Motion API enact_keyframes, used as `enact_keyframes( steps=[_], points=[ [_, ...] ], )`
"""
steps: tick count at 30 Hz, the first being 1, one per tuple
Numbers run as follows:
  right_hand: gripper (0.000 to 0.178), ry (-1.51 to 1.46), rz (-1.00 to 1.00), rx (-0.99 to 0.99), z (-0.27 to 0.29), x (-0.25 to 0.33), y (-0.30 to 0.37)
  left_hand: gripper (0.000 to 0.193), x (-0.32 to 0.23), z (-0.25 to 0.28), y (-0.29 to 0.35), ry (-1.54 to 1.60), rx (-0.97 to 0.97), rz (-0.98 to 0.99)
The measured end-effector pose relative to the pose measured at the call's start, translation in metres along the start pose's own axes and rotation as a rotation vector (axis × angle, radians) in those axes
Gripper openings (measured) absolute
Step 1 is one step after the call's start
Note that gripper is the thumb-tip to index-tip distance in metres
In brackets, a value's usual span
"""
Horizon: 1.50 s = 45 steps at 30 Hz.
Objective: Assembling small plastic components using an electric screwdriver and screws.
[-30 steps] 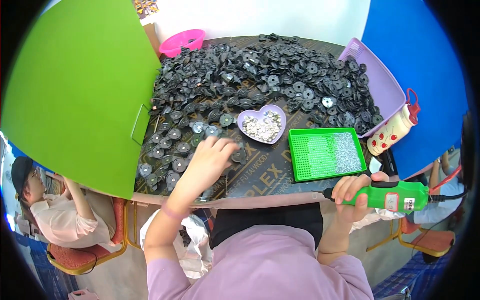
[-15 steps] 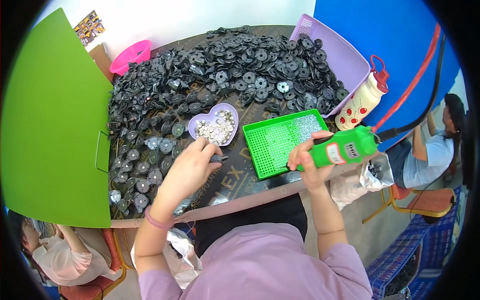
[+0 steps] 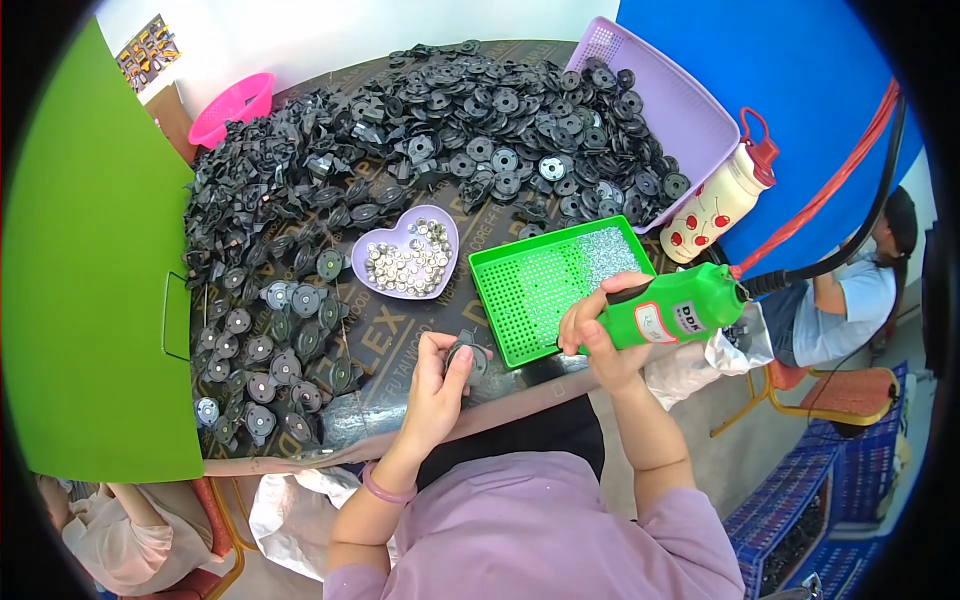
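Near the front edge of the table, my left hand [image 3: 438,388] is closed on a small dark round plastic part [image 3: 478,358], pinched between thumb and fingers. My right hand [image 3: 603,335] wraps around a green power screwdriver [image 3: 672,312], its body lying nearly level with a red hose and a black cable at the rear. The driver's tip is hidden by my fingers. Beyond my left hand sits a purple heart-shaped bowl [image 3: 364,240] of small shiny metal pieces. A green perforated tray [image 3: 487,300] lies left of the driver, with many tiny silvery screws [image 3: 607,255] heaped in its far right corner.
A large pile of black plastic parts [image 3: 480,110] covers the far table, with assembled round ones [image 3: 262,350] at left. A purple basket [image 3: 690,110], a cherry-patterned bottle [image 3: 712,205], a pink basket [image 3: 232,108] and a green panel [image 3: 90,260] stand around. Two people sit nearby.
My left hand has moved from beside the heart-shaped bowl toward me and to the right, turning the part's round face up. The right hand keeps the driver in nearly the same place.
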State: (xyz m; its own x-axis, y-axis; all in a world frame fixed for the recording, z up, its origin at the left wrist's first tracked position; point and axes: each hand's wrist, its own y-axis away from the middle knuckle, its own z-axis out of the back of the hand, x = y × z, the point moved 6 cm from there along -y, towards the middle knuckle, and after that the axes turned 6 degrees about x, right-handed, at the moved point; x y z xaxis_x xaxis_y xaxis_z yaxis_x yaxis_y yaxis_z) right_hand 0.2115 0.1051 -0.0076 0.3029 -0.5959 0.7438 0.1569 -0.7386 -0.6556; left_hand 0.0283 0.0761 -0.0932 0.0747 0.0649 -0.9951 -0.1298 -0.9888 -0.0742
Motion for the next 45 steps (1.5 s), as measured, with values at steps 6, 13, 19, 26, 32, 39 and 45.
enact_keyframes(
  steps=[6, 13, 19, 26, 32, 39, 45],
  points=[
    [0.037, 0.019, -0.016, 0.026, -0.001, -0.005, 0.002, 0.025, 0.006, -0.001, 0.001, -0.053, 0.06, 0.114],
    [0.036, 0.078, -0.033, 0.035, -0.004, -0.006, 0.001, 0.024, 0.008, 0.0, 0.002, -0.11, 0.045, 0.126],
    [0.036, 0.093, -0.048, 0.036, -0.004, -0.01, 0.003, 0.016, 0.013, -0.003, 0.002, 0.1, 0.088, 0.206],
    [0.037, 0.026, 0.006, 0.009, -0.006, 0.005, -0.004, 0.015, 0.018, -0.001, 0.001, 0.128, 0.049, 0.174],
    [0.037, -0.186, 0.167, -0.042, -0.023, 0.035, -0.014, 0.017, 0.015, -0.002, 0.0, 0.003, 0.099, 0.188],
    [0.038, -0.23, 0.145, 0.036, -0.05, 0.018, -0.008, 0.016, 0.013, -0.001, -0.001, -0.083, 0.079, 0.182],
    [0.037, -0.191, 0.141, 0.059, -0.052, 0.013, -0.008, 0.016, 0.012, -0.001, -0.002, -0.102, 0.075, 0.166]
  ],
)
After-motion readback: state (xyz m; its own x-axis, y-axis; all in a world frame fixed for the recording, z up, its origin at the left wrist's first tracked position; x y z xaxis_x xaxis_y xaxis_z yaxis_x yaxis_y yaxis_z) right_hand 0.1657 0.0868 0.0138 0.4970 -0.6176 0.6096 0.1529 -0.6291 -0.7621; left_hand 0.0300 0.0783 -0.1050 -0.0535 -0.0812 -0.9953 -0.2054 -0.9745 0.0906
